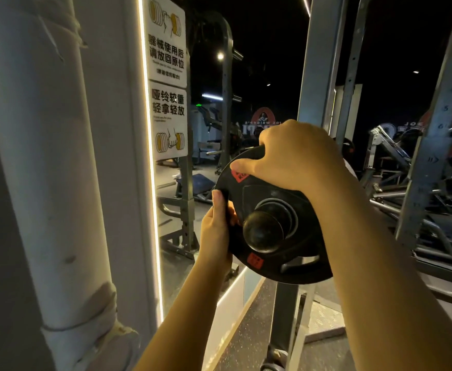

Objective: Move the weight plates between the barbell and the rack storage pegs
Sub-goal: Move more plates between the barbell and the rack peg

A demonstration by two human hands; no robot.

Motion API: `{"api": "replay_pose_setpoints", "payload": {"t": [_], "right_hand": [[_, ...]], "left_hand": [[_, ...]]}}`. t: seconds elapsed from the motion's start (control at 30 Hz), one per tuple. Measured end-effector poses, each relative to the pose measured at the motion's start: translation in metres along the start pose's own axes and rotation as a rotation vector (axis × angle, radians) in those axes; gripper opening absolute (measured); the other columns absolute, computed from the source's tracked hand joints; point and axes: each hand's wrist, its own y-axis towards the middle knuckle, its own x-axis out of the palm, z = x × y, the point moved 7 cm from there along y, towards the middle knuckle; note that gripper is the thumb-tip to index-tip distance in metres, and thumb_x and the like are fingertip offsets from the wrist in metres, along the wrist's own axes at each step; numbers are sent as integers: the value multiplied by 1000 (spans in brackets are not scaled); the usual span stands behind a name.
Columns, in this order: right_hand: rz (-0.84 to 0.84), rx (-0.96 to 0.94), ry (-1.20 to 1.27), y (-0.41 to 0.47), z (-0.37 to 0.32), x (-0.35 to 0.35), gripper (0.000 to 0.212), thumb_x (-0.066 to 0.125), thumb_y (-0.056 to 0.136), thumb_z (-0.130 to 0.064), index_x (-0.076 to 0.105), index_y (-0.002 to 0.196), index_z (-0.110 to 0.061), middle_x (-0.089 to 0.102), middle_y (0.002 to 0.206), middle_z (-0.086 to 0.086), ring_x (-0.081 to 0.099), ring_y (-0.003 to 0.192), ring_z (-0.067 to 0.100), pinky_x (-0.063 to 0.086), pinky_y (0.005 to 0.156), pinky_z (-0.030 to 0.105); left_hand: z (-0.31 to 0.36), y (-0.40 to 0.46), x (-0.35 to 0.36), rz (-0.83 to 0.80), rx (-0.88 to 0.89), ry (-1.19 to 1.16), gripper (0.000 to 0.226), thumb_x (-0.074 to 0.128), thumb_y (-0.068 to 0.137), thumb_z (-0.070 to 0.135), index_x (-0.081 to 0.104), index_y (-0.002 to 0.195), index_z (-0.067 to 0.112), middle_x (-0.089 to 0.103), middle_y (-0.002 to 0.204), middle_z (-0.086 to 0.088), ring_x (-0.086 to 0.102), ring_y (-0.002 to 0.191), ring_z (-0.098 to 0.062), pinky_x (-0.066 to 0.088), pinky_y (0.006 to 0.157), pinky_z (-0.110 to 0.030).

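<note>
A black weight plate [297, 253] with red labels sits on a storage peg, whose rounded black end cap [263, 231] pokes through the plate's centre hole toward me. My right hand [297, 159] grips the plate's top rim, fingers curled over the far side and thumb on the face. My left hand [216, 226] holds the plate's left rim, thumb on the front and fingers wrapped behind. The peg's rack upright [286, 325] runs down below the plate. No barbell is visible.
A white padded pillar [58, 170] and a lit mirror edge with two instruction signs [168, 79] stand close on the left. Grey rack uprights [439, 124] rise on the right. Further gym machines [396, 167] sit behind in the dark room.
</note>
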Motion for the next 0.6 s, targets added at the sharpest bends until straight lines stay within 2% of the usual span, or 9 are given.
{"api": "replay_pose_setpoints", "payload": {"t": [0.07,0.13,0.2,0.27,0.3,0.37,0.47,0.6], "right_hand": [[80,57,64,-12,10,-4,56,46,82,-73,56,87,-18,47,66,-4,50,65,14,34,58,26],[185,120,148,-30,23,-6,50,45,83,-71,51,85,-22,44,64,-9,43,56,6,30,50,20],[286,196,273,-51,36,-6,48,43,81,-70,52,87,-23,46,63,-14,44,55,-2,31,48,15],[364,264,437,-69,46,-4,47,45,81,-66,57,94,-22,46,64,-18,44,59,-8,30,50,12],[383,289,498,-75,50,-2,48,47,82,-62,60,98,-19,47,67,-18,44,61,-9,29,51,10],[386,308,550,-80,52,1,48,51,84,-57,61,103,-14,49,71,-15,43,63,-11,29,52,6],[347,311,565,-77,53,1,34,54,85,-57,55,93,-24,45,65,-21,42,60,-10,32,47,2],[210,331,571,-67,55,3,38,51,86,-61,52,88,-23,50,67,-14,47,62,-4,30,51,15]], "left_hand": [[14,8,3,-30,51,60,77,46,66,73,60,99,4,61,94,-20,62,88,-32,50,90,-43],[32,19,7,-84,132,167,73,47,71,74,61,90,5,60,85,-17,60,80,-28,49,83,-41],[56,26,14,-149,241,319,58,47,74,70,57,76,13,59,70,-4,57,68,-17,48,73,-31],[73,29,25,-229,330,446,43,46,77,59,53,71,17,53,56,11,51,54,-4,43,59,-16],[78,30,28,-250,354,480,40,46,78,56,53,70,18,52,53,13,49,51,-1,41,55,-12],[82,32,31,-263,382,514,38,47,77,55,52,70,18,52,51,14,48,49,1,40,52,-10],[77,33,28,-267,357,496,39,48,76,57,52,71,19,51,50,14,47,47,1,40,51,-10],[75,28,26,-244,288,458,45,50,71,63,53,70,17,51,49,13,47,47,-1,41,51,-13]]}}
